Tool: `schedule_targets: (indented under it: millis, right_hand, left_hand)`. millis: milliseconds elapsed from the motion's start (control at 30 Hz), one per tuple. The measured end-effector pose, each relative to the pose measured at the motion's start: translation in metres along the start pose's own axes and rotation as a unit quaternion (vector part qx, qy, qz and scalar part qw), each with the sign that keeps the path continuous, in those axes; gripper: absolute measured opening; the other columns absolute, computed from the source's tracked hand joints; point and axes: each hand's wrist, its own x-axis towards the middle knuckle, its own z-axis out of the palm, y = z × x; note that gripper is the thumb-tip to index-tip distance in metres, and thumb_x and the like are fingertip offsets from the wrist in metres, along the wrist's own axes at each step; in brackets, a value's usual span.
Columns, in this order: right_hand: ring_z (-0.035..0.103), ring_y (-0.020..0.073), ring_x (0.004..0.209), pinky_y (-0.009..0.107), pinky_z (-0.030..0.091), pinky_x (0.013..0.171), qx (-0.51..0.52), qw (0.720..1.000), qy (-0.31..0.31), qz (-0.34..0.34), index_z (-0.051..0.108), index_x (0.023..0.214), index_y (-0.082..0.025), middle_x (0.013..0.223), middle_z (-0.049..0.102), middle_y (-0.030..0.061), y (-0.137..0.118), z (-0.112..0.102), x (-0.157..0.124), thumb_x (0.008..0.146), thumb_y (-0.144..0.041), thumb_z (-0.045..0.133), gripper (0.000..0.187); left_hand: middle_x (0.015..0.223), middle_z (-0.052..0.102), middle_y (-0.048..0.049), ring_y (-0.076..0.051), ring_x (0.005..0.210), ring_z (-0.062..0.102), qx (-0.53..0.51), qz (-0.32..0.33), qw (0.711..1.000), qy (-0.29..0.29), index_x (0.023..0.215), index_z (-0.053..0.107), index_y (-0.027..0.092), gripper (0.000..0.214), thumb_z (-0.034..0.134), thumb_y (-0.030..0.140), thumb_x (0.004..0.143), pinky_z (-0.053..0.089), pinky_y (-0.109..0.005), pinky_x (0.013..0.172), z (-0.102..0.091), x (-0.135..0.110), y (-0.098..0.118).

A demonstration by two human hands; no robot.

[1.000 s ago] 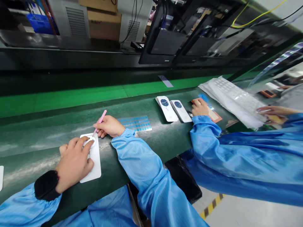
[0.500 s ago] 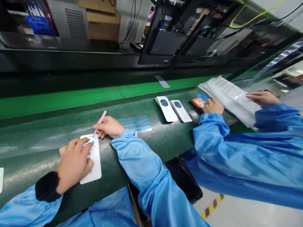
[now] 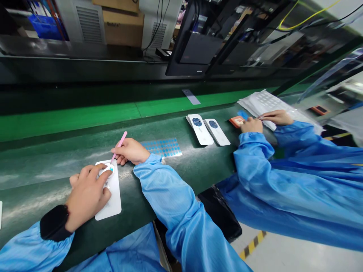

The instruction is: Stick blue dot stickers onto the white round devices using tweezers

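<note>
A white phone back cover [image 3: 113, 196] lies on the green bench, with a round camera area and a small blue dot [image 3: 110, 169] near its far end. My left hand [image 3: 89, 192] rests over the cover's left side, fingers spread and fingertips touching it around the round area. Between the fingers of my right hand [image 3: 131, 151] is a pair of slim pink tweezers [image 3: 120, 143], tilted, with its lower tip at the round area beside the blue dot. Under and beside my right wrist lies a clear sheet of blue round stickers [image 3: 170, 147].
Two stacks of white covers with dark discs [image 3: 200, 130] [image 3: 217, 132] lie to the right. A co-worker's hands [image 3: 252, 125] work by an orange box [image 3: 236, 121] and white plastic bags [image 3: 263, 102]. A grey strip [image 3: 191, 97] lies behind on bright green; monitors [image 3: 195, 49] stand beyond.
My hands and the pink tweezers stay almost in place on the cover. The co-worker's right hand has moved left from the bags to meet the other hand near the orange box.
</note>
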Motion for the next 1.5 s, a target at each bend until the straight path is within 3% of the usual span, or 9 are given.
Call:
schedule_targets:
  millis: [200, 500, 733, 1233, 1500]
  right_hand:
    - [0.056, 0.0081, 0.041, 0.013, 0.048, 0.04, 0.006, 1.0, 0.001, 0.003, 0.058, 0.065, -0.013, 0.047, 0.059, -0.0022, 0.0, 0.0, -0.001, 0.1, -0.008, 0.067, 0.037]
    - [0.057, 0.0083, 0.04, 0.013, 0.048, 0.039, 0.008, 1.0, -0.004, -0.004, 0.059, 0.064, -0.013, 0.047, 0.06, -0.002, 0.002, -0.001, 0.002, 0.096, -0.009, 0.074, 0.036]
    - [0.055, 0.0077, 0.039, 0.012, 0.048, 0.039, 0.015, 1.0, -0.001, -0.001, 0.057, 0.064, -0.014, 0.046, 0.059, -0.002, 0.0, 0.0, 0.0, 0.102, -0.008, 0.065, 0.039]
    - [0.056, 0.0077, 0.04, 0.012, 0.048, 0.04, 0.022, 1.0, 0.002, -0.006, 0.059, 0.064, -0.013, 0.048, 0.06, -0.0021, -0.001, 0.0, -0.001, 0.095, -0.007, 0.075, 0.035]
    - [0.056, 0.0086, 0.039, 0.013, 0.048, 0.039, 0.015, 1.0, -0.002, -0.006, 0.058, 0.064, -0.013, 0.046, 0.06, -0.0019, 0.0, 0.0, 0.001, 0.097, -0.004, 0.07, 0.036]
  left_hand:
    - [0.134, 0.073, -0.0146, -0.04, 0.119, 0.064, -0.002, -0.008, 1.0, -0.007, 0.123, 0.076, 0.025, 0.046, 0.049, 0.024, 0.085, 0.054, -0.051, 0.081, 0.003, 0.001, -0.001]
    - [0.138, 0.072, -0.0148, -0.043, 0.119, 0.063, -0.002, -0.017, 1.0, -0.002, 0.125, 0.078, 0.027, 0.05, 0.046, 0.024, 0.087, 0.055, -0.054, 0.081, 0.003, 0.0, 0.001]
    - [0.137, 0.073, -0.015, -0.043, 0.121, 0.064, 0.0, -0.038, 0.999, 0.002, 0.124, 0.078, 0.026, 0.049, 0.046, 0.023, 0.086, 0.053, -0.053, 0.078, 0.005, -0.001, 0.004]
    - [0.143, 0.069, -0.0172, -0.045, 0.123, 0.061, 0.004, -0.051, 0.999, -0.01, 0.133, 0.074, 0.024, 0.054, 0.048, 0.021, 0.086, 0.054, -0.056, 0.083, 0.005, -0.001, 0.009]
    - [0.138, 0.071, -0.0189, -0.045, 0.121, 0.062, 0.009, -0.038, 0.999, 0.002, 0.128, 0.076, 0.022, 0.051, 0.047, 0.022, 0.087, 0.054, -0.055, 0.081, 0.006, -0.001, 0.007]
